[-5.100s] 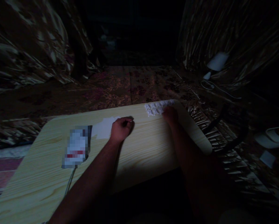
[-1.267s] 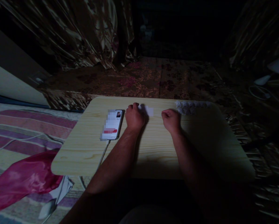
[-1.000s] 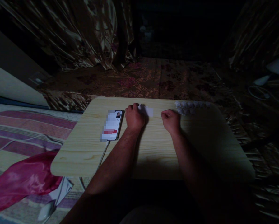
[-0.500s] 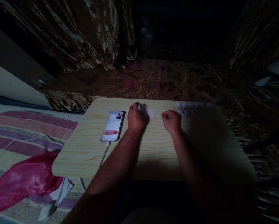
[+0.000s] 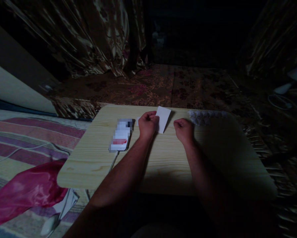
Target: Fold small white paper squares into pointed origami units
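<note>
My left hand (image 5: pixel 146 124) pinches a small white paper slip (image 5: pixel 163 119) and holds it lifted off the light wooden table (image 5: pixel 163 165). A little to the right of the slip, my right hand (image 5: pixel 184 129) rests on the table with its fingers curled into a loose fist; what is in it, if anything, I cannot see. Several small white folded paper pieces (image 5: pixel 205 115) lie in a cluster at the table's far edge, just beyond my right hand. A phone (image 5: pixel 121 135) with a lit screen lies left of my left hand.
A cable (image 5: pixel 113 161) runs from the phone over the table's near edge. A red cloth (image 5: pixel 26 188) lies on the striped bedding at lower left. Dark patterned fabric covers the floor and hangs behind. A white lamp and cord (image 5: pixel 284 89) sit at far right.
My left hand has raised the white paper slip from flat on the table to upright. My right hand has stayed in place as a fist. The view shifted slightly.
</note>
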`<action>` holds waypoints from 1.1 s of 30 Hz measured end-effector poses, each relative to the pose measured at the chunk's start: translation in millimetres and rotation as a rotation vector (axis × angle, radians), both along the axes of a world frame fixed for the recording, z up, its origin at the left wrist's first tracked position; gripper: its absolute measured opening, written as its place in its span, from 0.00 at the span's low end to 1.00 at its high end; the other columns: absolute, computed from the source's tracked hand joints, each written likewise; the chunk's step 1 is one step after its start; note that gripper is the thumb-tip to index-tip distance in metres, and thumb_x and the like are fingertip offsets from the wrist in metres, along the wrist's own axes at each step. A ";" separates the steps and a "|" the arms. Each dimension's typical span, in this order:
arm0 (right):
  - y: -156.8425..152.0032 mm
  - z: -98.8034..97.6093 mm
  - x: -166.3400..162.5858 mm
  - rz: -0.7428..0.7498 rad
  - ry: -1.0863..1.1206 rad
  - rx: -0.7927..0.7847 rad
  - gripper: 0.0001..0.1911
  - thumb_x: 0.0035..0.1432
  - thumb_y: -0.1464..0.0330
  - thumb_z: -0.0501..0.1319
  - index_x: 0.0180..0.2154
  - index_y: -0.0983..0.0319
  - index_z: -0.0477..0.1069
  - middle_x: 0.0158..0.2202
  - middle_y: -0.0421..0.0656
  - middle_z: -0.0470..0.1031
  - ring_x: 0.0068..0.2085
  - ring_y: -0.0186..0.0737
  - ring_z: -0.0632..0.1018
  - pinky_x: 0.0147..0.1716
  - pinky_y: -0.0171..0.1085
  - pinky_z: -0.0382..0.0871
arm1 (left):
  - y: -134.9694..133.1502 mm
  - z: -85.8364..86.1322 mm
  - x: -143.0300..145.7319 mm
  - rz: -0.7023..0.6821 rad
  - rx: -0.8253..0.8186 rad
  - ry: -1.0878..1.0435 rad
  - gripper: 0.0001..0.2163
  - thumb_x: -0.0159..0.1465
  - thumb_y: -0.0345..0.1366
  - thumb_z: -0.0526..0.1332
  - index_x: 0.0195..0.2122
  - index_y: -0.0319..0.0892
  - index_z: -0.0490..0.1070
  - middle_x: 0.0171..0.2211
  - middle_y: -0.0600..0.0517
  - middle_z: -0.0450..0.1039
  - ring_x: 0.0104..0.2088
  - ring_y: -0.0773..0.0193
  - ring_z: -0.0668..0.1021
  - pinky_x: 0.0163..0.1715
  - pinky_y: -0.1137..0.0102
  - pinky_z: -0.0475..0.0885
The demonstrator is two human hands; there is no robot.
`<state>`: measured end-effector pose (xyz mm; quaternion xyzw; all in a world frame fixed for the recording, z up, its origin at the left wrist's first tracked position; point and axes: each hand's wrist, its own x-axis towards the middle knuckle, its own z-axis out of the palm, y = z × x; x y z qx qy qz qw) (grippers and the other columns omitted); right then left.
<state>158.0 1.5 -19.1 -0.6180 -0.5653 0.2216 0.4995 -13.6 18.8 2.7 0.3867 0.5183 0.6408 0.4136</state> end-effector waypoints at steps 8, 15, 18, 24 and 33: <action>1.7 14.2 -2.4 0.035 0.306 0.009 0.20 0.60 0.51 0.59 0.29 0.60 0.72 0.20 0.38 0.70 0.23 0.34 0.69 0.24 0.33 0.63 | -7.8 0.3 17.3 -0.129 -0.040 -0.202 0.14 0.46 0.36 0.74 0.35 0.39 0.80 0.29 0.50 0.81 0.27 0.66 0.78 0.31 0.70 0.73; -2.2 22.8 -4.3 0.050 0.413 -0.040 0.14 0.51 0.56 0.65 0.27 0.60 0.71 0.17 0.35 0.67 0.21 0.33 0.68 0.22 0.33 0.61 | -13.5 1.1 23.9 -0.205 -0.059 -0.168 0.15 0.47 0.38 0.74 0.36 0.39 0.81 0.28 0.50 0.80 0.25 0.65 0.77 0.29 0.70 0.71; -4.4 28.0 -2.7 0.052 0.401 -0.062 0.13 0.50 0.59 0.66 0.24 0.60 0.70 0.15 0.34 0.66 0.20 0.32 0.66 0.21 0.33 0.59 | -12.9 -0.1 24.0 -0.196 -0.024 -0.129 0.11 0.50 0.39 0.72 0.33 0.40 0.81 0.28 0.51 0.80 0.26 0.66 0.77 0.29 0.71 0.70; -6.2 31.0 -2.0 0.107 0.443 -0.101 0.12 0.48 0.60 0.66 0.22 0.60 0.68 0.14 0.33 0.65 0.19 0.31 0.65 0.21 0.32 0.56 | -10.4 -3.6 23.3 -0.223 -0.030 0.010 0.10 0.52 0.41 0.71 0.29 0.40 0.80 0.25 0.53 0.77 0.25 0.68 0.73 0.28 0.72 0.67; 1.7 23.1 -7.9 0.082 0.471 -0.126 0.12 0.46 0.60 0.66 0.22 0.60 0.69 0.15 0.34 0.65 0.19 0.31 0.66 0.20 0.33 0.58 | -10.4 -2.2 24.3 -0.242 -0.064 0.031 0.11 0.51 0.42 0.71 0.26 0.39 0.76 0.21 0.56 0.71 0.22 0.70 0.68 0.24 0.72 0.63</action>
